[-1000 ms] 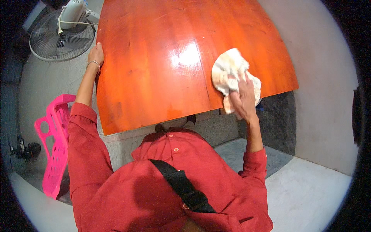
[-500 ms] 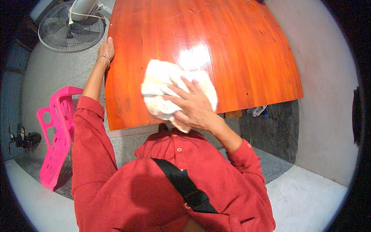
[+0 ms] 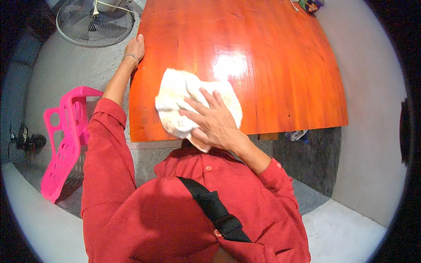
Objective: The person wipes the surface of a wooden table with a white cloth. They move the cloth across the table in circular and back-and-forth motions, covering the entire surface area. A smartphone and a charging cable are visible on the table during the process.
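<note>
**Cloth pressed flat on the near part of a glossy worktop**

A white cloth [image 3: 193, 103] is shown lying crumpled on the orange-brown wooden worktop [image 3: 272, 79], close to its near edge and somewhat left of centre. The right hand [image 3: 215, 122] is laid flat on the cloth, its fingers [image 3: 206, 97] spread and nothing pinched between them. The left hand [image 3: 135, 46] is placed on the left edge of the worktop, toward the far corner, the fingers curled over the rim; a thin bracelet [image 3: 130, 55] is seen at the wrist. A pink plastic chair [image 3: 66, 140] is seen on the floor beyond the left edge, and a floor fan [image 3: 94, 22] beyond the far left corner. Red sleeves are worn.
</note>
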Demonstrator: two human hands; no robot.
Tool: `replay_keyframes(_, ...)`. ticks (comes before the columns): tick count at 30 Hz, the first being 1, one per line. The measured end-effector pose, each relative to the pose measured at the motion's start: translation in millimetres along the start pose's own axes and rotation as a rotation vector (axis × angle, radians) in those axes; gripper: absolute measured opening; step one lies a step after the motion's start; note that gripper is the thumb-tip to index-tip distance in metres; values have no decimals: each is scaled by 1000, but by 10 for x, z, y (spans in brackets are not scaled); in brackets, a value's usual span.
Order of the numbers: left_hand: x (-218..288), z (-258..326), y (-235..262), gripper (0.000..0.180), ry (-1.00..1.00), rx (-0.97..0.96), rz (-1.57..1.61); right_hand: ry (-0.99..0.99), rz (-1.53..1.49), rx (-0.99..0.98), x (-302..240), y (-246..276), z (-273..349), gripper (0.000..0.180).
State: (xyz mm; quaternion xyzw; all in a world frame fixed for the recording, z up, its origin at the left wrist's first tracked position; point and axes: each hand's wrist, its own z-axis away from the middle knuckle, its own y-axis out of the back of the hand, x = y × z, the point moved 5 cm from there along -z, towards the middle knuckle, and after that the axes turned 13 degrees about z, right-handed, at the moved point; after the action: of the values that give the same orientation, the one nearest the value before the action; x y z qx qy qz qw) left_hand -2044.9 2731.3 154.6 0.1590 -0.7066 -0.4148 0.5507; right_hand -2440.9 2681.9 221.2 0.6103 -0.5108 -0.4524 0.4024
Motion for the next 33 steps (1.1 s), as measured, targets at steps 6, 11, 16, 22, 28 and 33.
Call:
replay_keyframes(6,51,52,30,59,22,-18,41,-236,10,-6,780,188,564,60)
replay_keyframes(11,26,8,-15,58,-9,-15,89,-345,251,148,1192,94,26,51)
replay_keyframes(16,-14,-11,-2,58,-19,-8,57,-37,43,69,334,-53,-136,57)
replay_keyframes(22,-5,47,2,58,-9,-7,49,-192,42,-46,895,113,461,59)
replay_keyframes(28,1,58,-26,58,46,7,80,-489,301,139,2284,152,113,50)
replay_keyframes(33,54,17,-84,58,41,-47,55,-351,270,160,1928,-86,-620,49)
